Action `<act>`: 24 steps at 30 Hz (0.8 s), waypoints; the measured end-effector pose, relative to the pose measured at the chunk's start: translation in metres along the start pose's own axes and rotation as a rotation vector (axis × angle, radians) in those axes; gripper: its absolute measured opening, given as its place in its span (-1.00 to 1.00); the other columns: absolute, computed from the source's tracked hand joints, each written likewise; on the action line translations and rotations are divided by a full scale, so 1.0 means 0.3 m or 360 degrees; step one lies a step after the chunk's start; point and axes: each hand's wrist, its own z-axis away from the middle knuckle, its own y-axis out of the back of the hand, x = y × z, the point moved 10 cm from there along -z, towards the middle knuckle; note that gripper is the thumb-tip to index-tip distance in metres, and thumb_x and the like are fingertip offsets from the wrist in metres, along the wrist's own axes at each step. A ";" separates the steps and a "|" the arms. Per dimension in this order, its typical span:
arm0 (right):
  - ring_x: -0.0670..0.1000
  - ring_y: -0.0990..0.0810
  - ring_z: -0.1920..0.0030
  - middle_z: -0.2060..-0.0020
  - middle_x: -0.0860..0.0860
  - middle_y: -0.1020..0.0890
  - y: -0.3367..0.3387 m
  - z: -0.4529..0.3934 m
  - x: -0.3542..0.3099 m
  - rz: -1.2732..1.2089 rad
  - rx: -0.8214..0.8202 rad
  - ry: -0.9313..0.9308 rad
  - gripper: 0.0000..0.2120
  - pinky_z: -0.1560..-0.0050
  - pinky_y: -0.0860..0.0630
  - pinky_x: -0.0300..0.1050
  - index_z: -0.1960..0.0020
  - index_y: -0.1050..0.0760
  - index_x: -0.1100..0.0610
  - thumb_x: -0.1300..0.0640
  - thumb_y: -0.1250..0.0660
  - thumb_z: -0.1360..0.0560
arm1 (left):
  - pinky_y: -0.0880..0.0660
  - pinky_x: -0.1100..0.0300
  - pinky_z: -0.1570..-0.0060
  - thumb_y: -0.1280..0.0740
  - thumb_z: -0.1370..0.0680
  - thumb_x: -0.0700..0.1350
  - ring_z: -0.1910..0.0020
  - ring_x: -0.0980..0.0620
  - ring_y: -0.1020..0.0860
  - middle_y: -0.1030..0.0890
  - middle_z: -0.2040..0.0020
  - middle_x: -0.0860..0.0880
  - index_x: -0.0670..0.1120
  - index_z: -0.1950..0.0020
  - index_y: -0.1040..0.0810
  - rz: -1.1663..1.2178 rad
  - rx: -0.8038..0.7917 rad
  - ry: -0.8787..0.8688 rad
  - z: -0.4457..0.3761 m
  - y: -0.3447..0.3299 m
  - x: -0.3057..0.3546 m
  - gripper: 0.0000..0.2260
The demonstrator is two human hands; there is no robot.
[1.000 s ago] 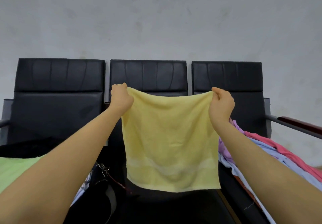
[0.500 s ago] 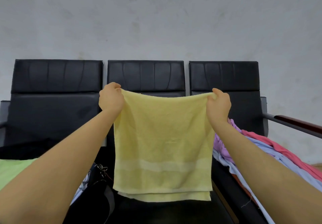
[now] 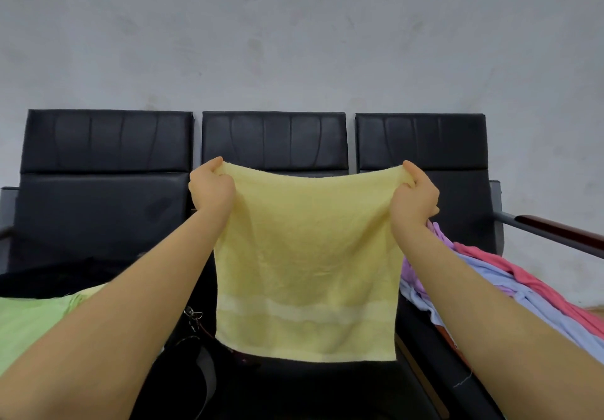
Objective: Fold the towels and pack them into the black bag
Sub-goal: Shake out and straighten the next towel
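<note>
Fingers (image 3: 218,165) of the left hand (image 3: 210,189) and of the right hand (image 3: 416,194) curl closed, each pinching one top corner of one yellow towel (image 3: 305,266), which hangs spread flat in front of three black seats (image 3: 274,140). One green towel (image 3: 31,323) lies lower left; a heap of purple, blue and pink towels (image 3: 510,285) lies right. One black bag (image 3: 183,374) sits below.

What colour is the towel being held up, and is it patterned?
Pale yellow towel, with a lighter band near its bottom edge; head view.
</note>
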 end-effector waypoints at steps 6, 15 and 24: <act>0.14 -0.41 0.03 -0.19 0.00 -0.55 -0.029 -0.027 0.016 -0.0011 0.0012 -0.0043 -0.36 -0.11 -0.46 0.16 -0.23 -0.53 -0.06 0.46 0.00 -0.39 | -0.47 -0.10 -0.19 -0.17 -0.45 -0.37 -0.15 -0.22 -0.52 -0.57 -0.20 -0.03 -0.05 -0.26 -0.55 -0.0045 0.0111 0.0058 -0.023 0.011 -0.019 -0.55; 0.15 -0.51 -0.11 -0.19 0.10 -0.52 -0.031 -0.035 -0.015 0.0202 -0.0053 0.0111 -0.49 -0.21 -0.44 0.07 -0.27 -0.51 0.11 0.44 -0.08 -0.44 | -0.52 -0.09 -0.02 -0.11 -0.42 -0.49 0.10 -0.23 -0.55 -0.48 0.18 -0.05 -0.04 0.26 -0.46 -0.0560 0.0024 -0.0210 -0.027 0.005 0.001 -0.64; 0.13 -0.38 0.06 -0.04 0.17 -0.41 -0.105 0.052 -0.118 0.1333 -0.0178 0.0860 -0.82 0.15 -0.30 -0.06 -0.01 -0.42 0.25 0.44 -0.12 -0.50 | -0.48 -0.07 0.17 -0.16 -0.45 -0.47 0.22 -0.18 -0.43 -0.53 0.05 -0.32 -0.13 0.40 -0.24 -0.1239 -0.0122 -0.0559 0.003 0.008 0.040 -0.67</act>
